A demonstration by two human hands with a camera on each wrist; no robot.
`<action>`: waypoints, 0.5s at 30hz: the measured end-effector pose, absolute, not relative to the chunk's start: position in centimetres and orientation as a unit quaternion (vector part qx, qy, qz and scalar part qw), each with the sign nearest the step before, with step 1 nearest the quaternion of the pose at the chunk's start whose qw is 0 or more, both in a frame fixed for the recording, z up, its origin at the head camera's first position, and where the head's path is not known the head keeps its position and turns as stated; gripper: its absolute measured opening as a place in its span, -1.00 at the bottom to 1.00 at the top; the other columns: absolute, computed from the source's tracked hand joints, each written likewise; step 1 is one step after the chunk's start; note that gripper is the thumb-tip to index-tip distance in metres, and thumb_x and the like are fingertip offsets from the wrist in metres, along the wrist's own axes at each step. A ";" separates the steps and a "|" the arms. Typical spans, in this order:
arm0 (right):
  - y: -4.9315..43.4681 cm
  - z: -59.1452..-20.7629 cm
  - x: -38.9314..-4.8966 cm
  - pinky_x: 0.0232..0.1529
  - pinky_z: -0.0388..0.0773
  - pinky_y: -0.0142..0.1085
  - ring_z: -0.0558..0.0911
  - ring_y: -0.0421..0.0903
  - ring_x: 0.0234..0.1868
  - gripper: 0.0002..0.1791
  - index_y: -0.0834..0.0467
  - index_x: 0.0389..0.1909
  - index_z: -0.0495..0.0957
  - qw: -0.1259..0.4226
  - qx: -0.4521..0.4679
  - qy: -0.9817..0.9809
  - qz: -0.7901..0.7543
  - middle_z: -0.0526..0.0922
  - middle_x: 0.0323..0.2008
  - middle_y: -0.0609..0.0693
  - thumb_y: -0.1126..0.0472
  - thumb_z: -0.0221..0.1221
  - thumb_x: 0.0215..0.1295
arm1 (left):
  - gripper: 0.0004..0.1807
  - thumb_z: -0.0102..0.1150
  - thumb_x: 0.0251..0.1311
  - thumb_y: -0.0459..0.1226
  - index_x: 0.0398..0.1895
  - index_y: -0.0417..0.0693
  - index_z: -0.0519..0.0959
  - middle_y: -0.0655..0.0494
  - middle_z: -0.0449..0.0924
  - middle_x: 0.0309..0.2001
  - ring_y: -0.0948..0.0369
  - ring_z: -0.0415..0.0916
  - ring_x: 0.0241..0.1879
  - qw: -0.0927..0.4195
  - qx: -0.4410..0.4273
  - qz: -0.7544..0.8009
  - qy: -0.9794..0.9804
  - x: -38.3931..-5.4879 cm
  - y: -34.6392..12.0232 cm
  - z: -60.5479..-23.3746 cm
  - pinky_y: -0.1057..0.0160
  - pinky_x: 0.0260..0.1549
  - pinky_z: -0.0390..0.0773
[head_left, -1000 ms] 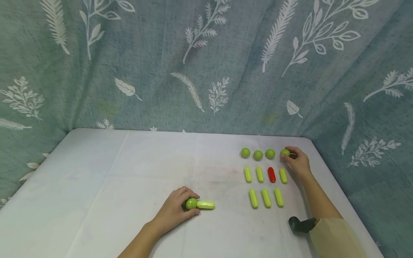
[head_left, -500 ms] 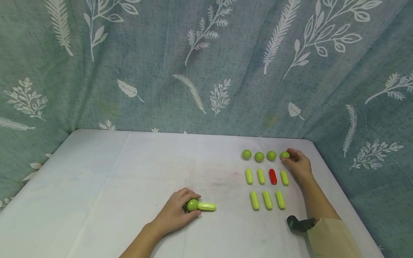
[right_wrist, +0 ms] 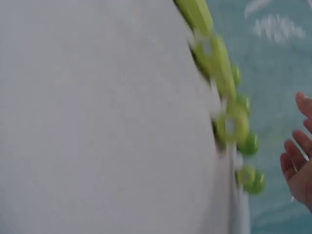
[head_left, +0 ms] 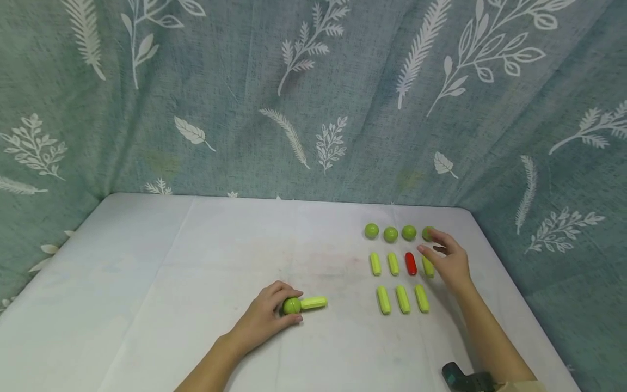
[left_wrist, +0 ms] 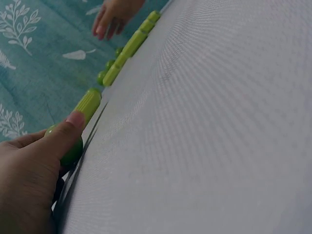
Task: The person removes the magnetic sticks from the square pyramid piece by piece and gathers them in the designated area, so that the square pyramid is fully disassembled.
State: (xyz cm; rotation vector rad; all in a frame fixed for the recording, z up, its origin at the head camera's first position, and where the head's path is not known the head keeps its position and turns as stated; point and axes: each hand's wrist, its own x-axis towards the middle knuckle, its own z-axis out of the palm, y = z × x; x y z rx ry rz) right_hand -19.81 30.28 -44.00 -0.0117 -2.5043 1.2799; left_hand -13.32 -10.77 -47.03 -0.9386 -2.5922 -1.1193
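Note:
In the head view my left hand (head_left: 269,311) grips a green ball (head_left: 292,306) at the middle of the table, thumb and fingers on its two sides. A yellow-green ribbed stick (head_left: 314,302) extends from the ball to the right. In the left wrist view, the thumb lies along the ball (left_wrist: 73,152) and the stick (left_wrist: 89,105) points away. My right hand (head_left: 449,262) hovers over the right end of the rows with fingers spread, holding nothing. Its fingertips overlap the rightmost green ball (head_left: 428,234), and a yellow-green stick (head_left: 428,267) shows partly behind the thumb.
Three more green balls (head_left: 390,234) line up at the back right. Before them lie two rows of yellow-green sticks (head_left: 403,300), with one red stick (head_left: 411,264) in the upper row. A patterned curtain (head_left: 235,130) hangs behind the white table (head_left: 206,245).
My right hand has let go of the rightmost ball, spread its fingers and drawn back toward me. The stick at my left hand has tilted slightly, its far end rising in view.

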 end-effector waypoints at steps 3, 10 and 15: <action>26.8 -42.7 -18.6 0.02 0.49 -0.29 0.52 0.00 0.02 -0.52 0.20 0.11 0.49 0.139 0.076 -0.877 0.455 0.57 0.04 0.15 0.13 0.29 0.20 | -0.47 0.41 -0.06 -0.11 0.02 -0.06 0.55 0.27 0.44 -0.05 0.32 0.42 -0.07 0.088 -0.326 -0.389 -0.857 -13.4 -10.9 -47.0 0.29 -0.06 0.53; 19.0 -41.7 -16.3 -0.01 0.53 -0.22 0.57 0.00 -0.03 -0.54 0.16 0.08 0.54 -0.069 0.207 -0.842 0.493 0.60 0.01 0.07 0.14 0.32 0.15 | -0.47 0.42 -0.07 -0.15 0.01 -0.13 0.54 0.22 0.43 -0.05 0.30 0.45 -0.08 0.096 -0.348 -0.409 -0.838 -13.6 -10.8 -47.2 0.34 -0.03 0.52; 15.7 -42.6 -15.7 -0.07 0.54 -0.33 0.58 -0.10 -0.11 -0.56 0.17 0.04 0.56 -0.109 0.265 -0.829 0.480 0.63 -0.04 0.05 0.14 0.34 0.13 | -0.47 0.43 -0.09 -0.17 0.00 -0.14 0.54 0.22 0.43 -0.04 0.28 0.46 -0.07 0.104 -0.358 -0.417 -0.829 -13.5 -10.6 -47.2 0.35 -0.01 0.51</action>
